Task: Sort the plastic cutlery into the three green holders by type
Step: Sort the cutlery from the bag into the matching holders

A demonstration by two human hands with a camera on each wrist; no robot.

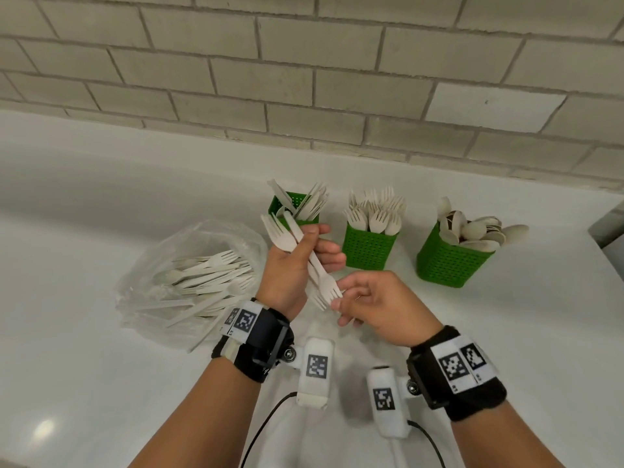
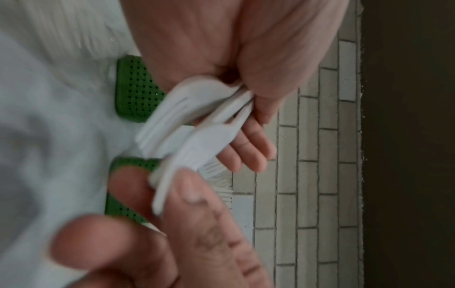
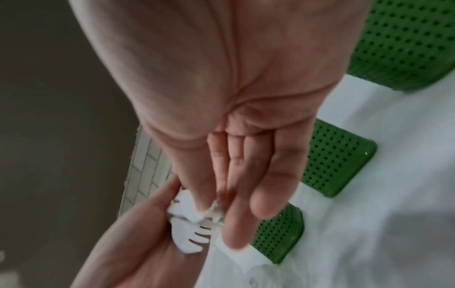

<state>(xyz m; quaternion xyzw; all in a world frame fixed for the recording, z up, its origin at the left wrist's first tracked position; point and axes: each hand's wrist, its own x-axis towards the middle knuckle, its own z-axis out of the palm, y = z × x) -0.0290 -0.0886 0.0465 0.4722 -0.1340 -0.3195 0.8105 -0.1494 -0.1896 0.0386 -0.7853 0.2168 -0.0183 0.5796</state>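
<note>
Gripping a small bunch of pale plastic forks (image 1: 305, 261), my left hand (image 1: 292, 265) has its fingers curled round the handles at about the middle of my head view. Some tines point up toward 11 o'clock, others down toward 5 o'clock. My right hand (image 1: 378, 300) pinches the lower tines between thumb and fingertips (image 1: 337, 304); the left wrist view shows that thumb pressed on a fork head, though blurred.

3 green perforated plastic holders stand on the white counter (image 1: 84, 231) by the pale brick wall (image 1: 304, 62). At 12 o'clock from my hands sits the knife holder (image 1: 280, 206), partly behind the raised forks. At 1 o'clock is the fork holder (image 1: 368, 249), packed with tines up. At 2 o'clock stands the spoon holder (image 1: 449, 263), bowls spilling rightward.

At 9 o'clock a clear plastic bag (image 1: 189, 282) lies open on the counter, holding mixed unsorted cutlery (image 1: 202, 278).
</note>
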